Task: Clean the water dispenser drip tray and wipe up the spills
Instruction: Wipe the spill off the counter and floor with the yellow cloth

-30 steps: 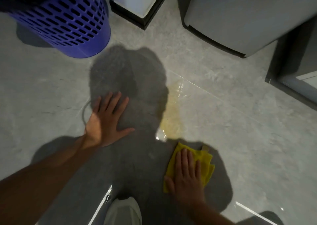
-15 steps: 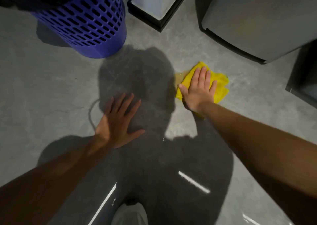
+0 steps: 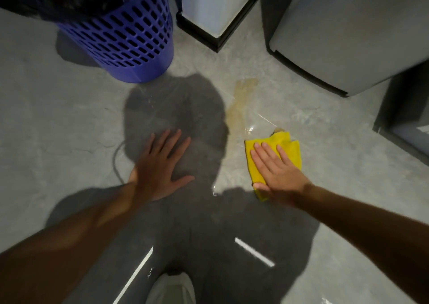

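Right hand (image 3: 277, 168) flat, fingers together, pressing yellow cloth (image 3: 284, 147) on floor (image 3: 46, 129), right of centre. Left hand (image 3: 160, 167) splayed, bracing, empty. Yellowish spill (image 3: 240, 102) above cloth unwiped; drip tray unseen.

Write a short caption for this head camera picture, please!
Right hand presses a yellow cloth beside a yellowish spill while the left hand braces flat.

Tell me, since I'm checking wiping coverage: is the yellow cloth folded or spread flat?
Folded: the yellow cloth shows layered edges bunched under the right hand.
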`<state>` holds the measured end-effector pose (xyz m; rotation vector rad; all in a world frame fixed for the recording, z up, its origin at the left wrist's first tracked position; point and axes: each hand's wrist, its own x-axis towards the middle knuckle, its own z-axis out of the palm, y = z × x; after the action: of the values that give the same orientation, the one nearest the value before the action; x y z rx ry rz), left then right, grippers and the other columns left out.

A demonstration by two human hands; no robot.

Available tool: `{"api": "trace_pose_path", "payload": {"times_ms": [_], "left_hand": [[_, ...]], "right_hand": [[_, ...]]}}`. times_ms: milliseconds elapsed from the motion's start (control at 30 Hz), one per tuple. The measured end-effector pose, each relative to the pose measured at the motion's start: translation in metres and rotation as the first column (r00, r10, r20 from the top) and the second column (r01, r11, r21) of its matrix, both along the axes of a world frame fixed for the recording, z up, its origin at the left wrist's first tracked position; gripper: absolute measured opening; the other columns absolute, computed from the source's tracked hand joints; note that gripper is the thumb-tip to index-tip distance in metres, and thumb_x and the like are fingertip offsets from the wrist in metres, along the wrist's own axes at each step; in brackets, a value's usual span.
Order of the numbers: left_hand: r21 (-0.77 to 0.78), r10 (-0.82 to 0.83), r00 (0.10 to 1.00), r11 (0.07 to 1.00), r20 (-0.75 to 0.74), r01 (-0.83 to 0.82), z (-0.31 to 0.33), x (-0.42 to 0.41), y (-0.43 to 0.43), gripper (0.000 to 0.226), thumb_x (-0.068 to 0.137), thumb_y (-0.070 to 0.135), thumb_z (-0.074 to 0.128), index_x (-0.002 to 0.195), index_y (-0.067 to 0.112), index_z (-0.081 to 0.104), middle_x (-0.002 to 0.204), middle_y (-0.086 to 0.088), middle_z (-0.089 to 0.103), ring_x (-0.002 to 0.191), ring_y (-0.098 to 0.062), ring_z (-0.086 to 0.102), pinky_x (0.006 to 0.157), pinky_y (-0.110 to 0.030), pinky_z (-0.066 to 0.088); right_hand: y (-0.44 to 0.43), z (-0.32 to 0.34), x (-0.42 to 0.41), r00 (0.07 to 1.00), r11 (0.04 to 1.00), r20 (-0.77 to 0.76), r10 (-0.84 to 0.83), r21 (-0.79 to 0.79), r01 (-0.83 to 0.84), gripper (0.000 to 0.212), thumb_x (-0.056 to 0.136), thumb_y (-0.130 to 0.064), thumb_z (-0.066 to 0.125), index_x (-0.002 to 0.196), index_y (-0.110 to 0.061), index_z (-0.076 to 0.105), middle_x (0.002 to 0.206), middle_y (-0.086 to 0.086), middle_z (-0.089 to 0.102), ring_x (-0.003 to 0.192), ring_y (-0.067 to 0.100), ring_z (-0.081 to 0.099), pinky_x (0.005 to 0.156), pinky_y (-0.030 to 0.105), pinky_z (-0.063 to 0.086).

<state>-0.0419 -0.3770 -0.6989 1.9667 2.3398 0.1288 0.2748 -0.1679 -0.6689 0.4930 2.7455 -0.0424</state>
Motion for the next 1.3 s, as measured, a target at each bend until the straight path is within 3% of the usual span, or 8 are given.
{"api": "trace_pose_path", "payload": {"times_ms": [200,333,467,600,667,933,1067,1300], "left_hand": [[-0.060,-0.016,0.999,0.998,0.035,0.018,0.007,-0.001,0.000,0.095,0.088,0.078,0.045,0.162,0.021,0.032,0.169,-0.012,0.031,0.155,-0.038,0.029,0.126,-0.060,0.019],[0.047,0.076,0.949,0.994,0.307,-0.095,0.020,-0.003,0.002,0.074,0.096,0.056,0.049,0.151,0.007,0.051,0.156,-0.020,0.049,0.146,-0.040,0.044,0.123,-0.055,0.029],[0.180,0.246,0.801,0.899,0.546,-0.399,0.048,0.018,0.000,0.030,0.098,0.027,0.055,0.116,0.008,0.071,0.113,-0.014,0.073,0.104,-0.030,0.068,0.093,-0.033,0.049],[-0.099,0.296,0.491,0.917,0.820,-0.387,0.070,0.085,0.005,0.030,0.093,0.043,0.053,0.110,0.025,0.071,0.094,-0.002,0.076,0.087,-0.021,0.072,0.079,-0.036,0.056],[-0.298,0.396,0.368,0.907,0.841,-0.296,0.069,0.117,0.016,0.035,0.089,0.050,0.053,0.112,0.029,0.069,0.094,-0.004,0.076,0.092,-0.028,0.073,0.083,-0.043,0.058],[-0.268,0.413,0.882,0.897,0.229,-0.351,0.050,0.057,0.065,0.048,0.098,0.062,0.050,0.089,0.017,0.063,0.094,-0.017,0.075,0.093,-0.041,0.071,0.076,-0.043,0.048],[-0.146,0.319,0.943,0.933,-0.091,-0.330,0.051,0.015,0.092,0.068,0.087,0.073,0.056,0.101,0.007,0.063,0.098,-0.023,0.066,0.092,-0.044,0.063,0.082,-0.051,0.047],[-0.176,0.139,0.988,0.977,0.072,-0.124,0.028,-0.005,0.148,0.089,0.097,0.060,0.053,0.160,0.002,0.028,0.160,-0.033,0.031,0.147,-0.052,0.031,0.120,-0.060,0.027]], "right_hand": [[-0.155,-0.007,-0.020,0.849,0.840,-0.031,-0.527,-0.172,0.515,0.083,0.095,-0.056,0.049,0.159,-0.004,0.036,0.167,0.021,0.032,0.154,0.041,0.031,0.121,0.063,0.025],[-0.176,0.005,-0.105,0.611,0.591,-0.020,-0.791,-0.280,0.756,0.087,0.094,-0.058,0.042,0.161,-0.003,0.030,0.168,0.020,0.029,0.155,0.040,0.028,0.121,0.063,0.023],[-0.124,0.023,-0.134,0.572,0.498,0.053,-0.819,-0.431,0.752,0.081,0.102,-0.050,0.041,0.166,-0.012,0.010,0.175,0.010,0.005,0.161,0.030,0.006,0.125,0.055,0.012],[-0.068,0.052,-0.083,0.498,0.408,-0.065,-0.865,-0.669,0.621,0.050,0.092,-0.028,0.057,0.137,-0.008,0.057,0.136,0.019,0.062,0.126,0.037,0.057,0.102,0.041,0.044],[-0.050,0.057,-0.040,0.484,0.468,-0.148,-0.863,-0.595,0.654,0.044,0.092,-0.019,0.061,0.134,-0.008,0.059,0.133,0.018,0.062,0.125,0.038,0.056,0.107,0.042,0.043],[-0.039,0.016,0.055,0.776,0.764,0.056,-0.628,-0.146,0.629,0.078,0.105,-0.060,0.019,0.166,-0.018,-0.007,0.175,0.010,-0.009,0.161,0.032,-0.007,0.130,0.049,0.008],[-0.048,-0.004,0.063,0.778,0.778,-0.041,-0.627,-0.070,0.624,0.079,0.104,-0.063,0.014,0.166,-0.019,-0.010,0.174,0.011,-0.009,0.161,0.031,-0.009,0.130,0.050,0.006],[-0.047,-0.024,0.069,0.763,0.777,-0.152,-0.628,-0.075,0.624,0.081,0.103,-0.062,0.027,0.167,-0.017,0.006,0.175,0.010,0.004,0.162,0.029,0.000,0.129,0.053,0.010]]}}
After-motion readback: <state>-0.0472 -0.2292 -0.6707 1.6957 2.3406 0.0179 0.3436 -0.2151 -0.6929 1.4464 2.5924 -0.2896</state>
